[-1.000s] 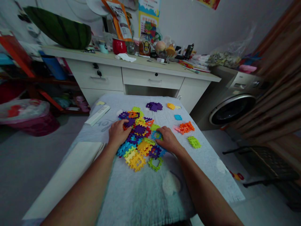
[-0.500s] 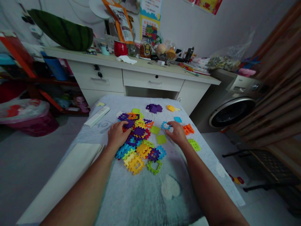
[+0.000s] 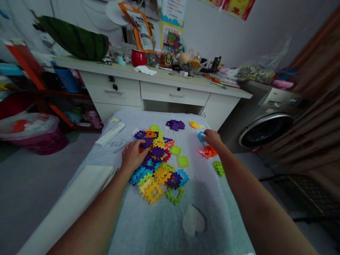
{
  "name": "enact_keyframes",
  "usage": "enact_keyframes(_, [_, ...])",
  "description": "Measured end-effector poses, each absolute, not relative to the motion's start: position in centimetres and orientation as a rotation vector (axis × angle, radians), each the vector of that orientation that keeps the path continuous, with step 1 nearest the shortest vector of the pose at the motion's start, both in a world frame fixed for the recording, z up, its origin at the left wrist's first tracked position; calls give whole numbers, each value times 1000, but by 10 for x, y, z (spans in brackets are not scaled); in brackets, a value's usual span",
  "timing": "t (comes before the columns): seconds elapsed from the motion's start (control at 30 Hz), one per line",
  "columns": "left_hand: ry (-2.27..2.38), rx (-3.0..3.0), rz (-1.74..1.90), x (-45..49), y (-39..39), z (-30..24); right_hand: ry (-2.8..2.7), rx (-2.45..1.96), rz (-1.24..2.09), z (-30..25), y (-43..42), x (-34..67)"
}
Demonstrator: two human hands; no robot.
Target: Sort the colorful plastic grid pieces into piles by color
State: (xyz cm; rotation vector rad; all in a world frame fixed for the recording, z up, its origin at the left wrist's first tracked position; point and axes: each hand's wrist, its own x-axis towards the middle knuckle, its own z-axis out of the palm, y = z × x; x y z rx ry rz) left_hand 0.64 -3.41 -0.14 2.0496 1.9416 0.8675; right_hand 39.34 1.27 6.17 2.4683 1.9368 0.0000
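Blue tile (image 3: 200,136) pinched in our right hand (image 3: 213,138) seems mid-placement just past the orange pieces (image 3: 209,152), needing only a loosened grip; left hand (image 3: 132,156) lies spread on the pile (image 3: 159,170)

The pieces (image 3: 156,160) heaped under my left hand (image 3: 132,156) are hard moulded plastic, smooth with a dull sheen, and the blue piece (image 3: 200,136) at my right hand (image 3: 212,139) is the same stuff. They lie on a pale, matt cloth (image 3: 159,219), soft and napped like a towel. Behind it the white desk (image 3: 159,91) looks smooth and satin-finished with small metallic pulls (image 3: 176,96), the red mug (image 3: 138,57) is glossy, and the washing machine (image 3: 278,102) has a shiny metal door ring.
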Motion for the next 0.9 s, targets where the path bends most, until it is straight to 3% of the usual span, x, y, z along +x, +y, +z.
enact_keyframes(0.9, [1936,2047,855,6,-34,0,1851,2450,-100,45,30,376])
